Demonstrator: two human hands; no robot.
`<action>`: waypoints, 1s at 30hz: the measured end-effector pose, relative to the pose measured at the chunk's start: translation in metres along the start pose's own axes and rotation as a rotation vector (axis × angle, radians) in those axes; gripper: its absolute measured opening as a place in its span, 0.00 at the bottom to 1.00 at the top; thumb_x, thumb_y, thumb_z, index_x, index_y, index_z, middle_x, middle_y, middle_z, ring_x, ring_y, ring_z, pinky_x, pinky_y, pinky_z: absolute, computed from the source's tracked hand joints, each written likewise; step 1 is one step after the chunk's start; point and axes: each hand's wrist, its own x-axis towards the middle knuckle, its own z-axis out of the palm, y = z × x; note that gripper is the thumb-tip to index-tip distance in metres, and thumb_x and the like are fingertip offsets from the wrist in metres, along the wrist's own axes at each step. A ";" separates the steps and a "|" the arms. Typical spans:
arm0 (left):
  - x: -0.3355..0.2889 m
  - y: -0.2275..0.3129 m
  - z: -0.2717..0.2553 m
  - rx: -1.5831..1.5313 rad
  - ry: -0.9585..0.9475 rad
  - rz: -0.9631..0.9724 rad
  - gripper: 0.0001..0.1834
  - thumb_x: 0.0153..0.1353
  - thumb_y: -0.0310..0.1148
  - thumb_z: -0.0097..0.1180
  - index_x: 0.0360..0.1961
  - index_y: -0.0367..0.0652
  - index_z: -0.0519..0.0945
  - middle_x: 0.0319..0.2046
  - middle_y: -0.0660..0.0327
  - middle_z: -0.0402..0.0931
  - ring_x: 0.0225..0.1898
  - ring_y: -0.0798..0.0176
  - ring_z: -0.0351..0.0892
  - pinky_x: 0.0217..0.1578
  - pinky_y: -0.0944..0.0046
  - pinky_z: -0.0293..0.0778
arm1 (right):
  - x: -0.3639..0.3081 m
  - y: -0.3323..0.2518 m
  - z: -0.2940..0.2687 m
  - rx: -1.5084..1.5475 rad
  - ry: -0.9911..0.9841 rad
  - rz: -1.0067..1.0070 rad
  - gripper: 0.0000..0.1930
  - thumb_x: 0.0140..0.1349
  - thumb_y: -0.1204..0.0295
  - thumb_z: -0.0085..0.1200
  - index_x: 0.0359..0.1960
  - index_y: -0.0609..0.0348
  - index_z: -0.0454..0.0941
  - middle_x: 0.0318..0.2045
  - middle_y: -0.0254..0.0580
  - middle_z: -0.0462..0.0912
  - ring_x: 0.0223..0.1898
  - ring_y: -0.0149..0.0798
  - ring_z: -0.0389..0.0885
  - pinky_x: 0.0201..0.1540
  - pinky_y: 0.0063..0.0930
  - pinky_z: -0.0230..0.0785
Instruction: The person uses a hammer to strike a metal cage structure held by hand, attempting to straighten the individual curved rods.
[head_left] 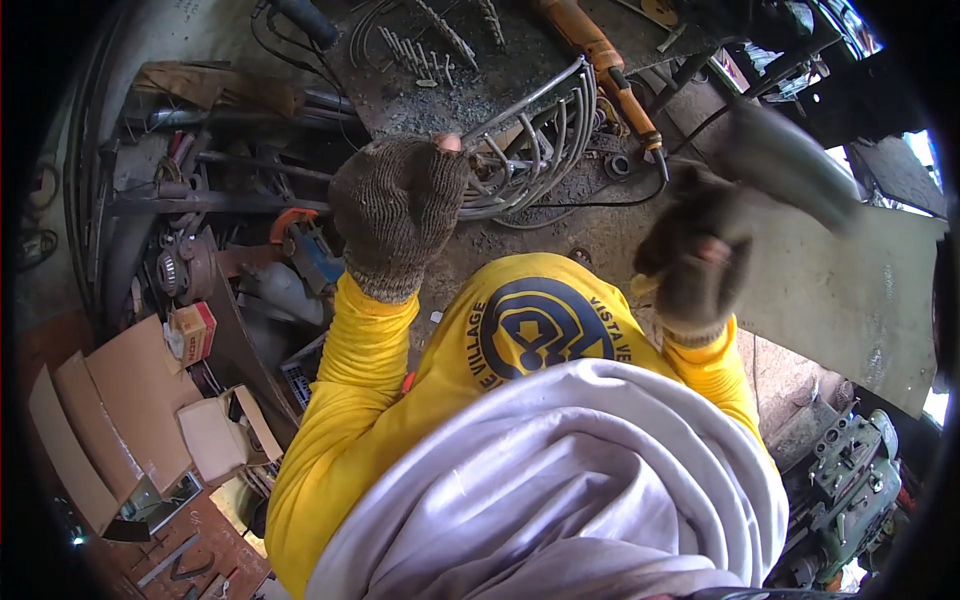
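Note:
My left hand (400, 210), in a dark knitted work glove, is closed at the near left end of a wire frame of bent metal rods (526, 101). Its thumb tip shows bare beside the frame's straight rod; the exact grip is hidden by the glove. The frame's curved rods nest together over the worktable (390, 95). Off to the right, my gloved right hand (700, 262) is wrapped round a hammer (795, 165). The hammer's big grey head is smeared by motion, raised to the upper right of the hand.
An orange angle-grinder-like power tool (590, 50) with a cord lies beyond the frame. Several short metal rods (420, 58) rest on the table. Cardboard boxes (120, 410) and scrap metal crowd the left. A metal sheet (840, 300) and a grey-green machine (850, 490) are at right.

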 end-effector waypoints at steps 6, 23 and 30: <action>-0.012 -0.015 -0.002 0.589 -0.048 0.366 0.10 0.64 0.35 0.57 0.38 0.38 0.78 0.28 0.52 0.78 0.29 0.49 0.78 0.29 0.54 0.71 | 0.007 0.007 0.009 -0.920 -0.293 -0.127 0.20 0.67 0.58 0.53 0.49 0.64 0.72 0.26 0.39 0.79 0.19 0.33 0.75 0.22 0.29 0.67; -0.020 -0.019 0.000 0.440 -0.045 0.400 0.29 0.57 0.25 0.58 0.61 0.43 0.69 0.40 0.52 0.77 0.38 0.47 0.77 0.39 0.48 0.72 | -0.007 0.007 0.016 -0.521 -0.183 0.049 0.16 0.68 0.61 0.51 0.45 0.64 0.72 0.18 0.36 0.75 0.18 0.28 0.73 0.23 0.25 0.65; -0.026 -0.031 0.005 0.486 -0.018 0.390 0.30 0.56 0.25 0.61 0.62 0.43 0.69 0.41 0.52 0.78 0.39 0.47 0.78 0.39 0.48 0.73 | -0.002 -0.016 0.014 0.061 -0.025 0.051 0.16 0.68 0.63 0.51 0.50 0.60 0.71 0.27 0.38 0.79 0.17 0.23 0.69 0.21 0.20 0.64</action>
